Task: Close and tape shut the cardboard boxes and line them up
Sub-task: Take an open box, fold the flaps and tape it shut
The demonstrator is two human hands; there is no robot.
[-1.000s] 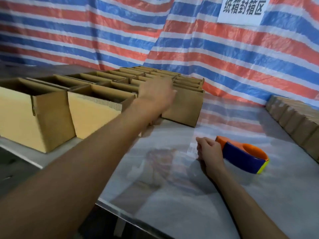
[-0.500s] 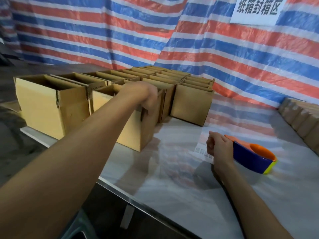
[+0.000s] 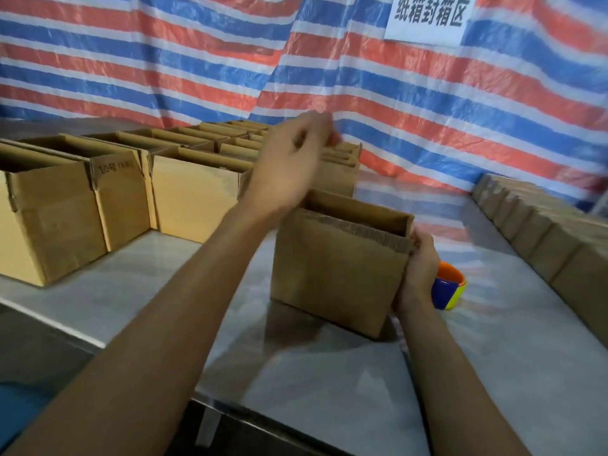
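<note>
While the pale counter (image 3: pixel 329 383) is filling the lower middle of the frame, two bare forearms are reaching over it from the bottom edge; the right hand (image 3: pixel 416 271) is gripping the near right corner of an open cardboard box (image 3: pixel 339 274), its fingers curling round the side wall and its thumb lying at the rim; that box is standing upright on the counter just right of centre, its top gaping. Just behind the right hand, an orange, blue and yellow tape dispenser (image 3: pixel 450 287) is lying on the counter, half hidden. The left hand (image 3: pixel 289 166) is hanging above the box's far left corner; it is blurring badly, its fingers are looking loosely bent, and whether they are pinching or touching anything cannot be told. Further back at mid left, open boxes (image 3: pixel 65 205) are standing in rows running toward the centre; shut boxes (image 3: pixel 543 238) are lining the right edge. Behind everything a red, white and blue striped tarpaulin (image 3: pixel 197 60) is hanging, bearing a white sign (image 3: pixel 427 18) at upper right.
</note>
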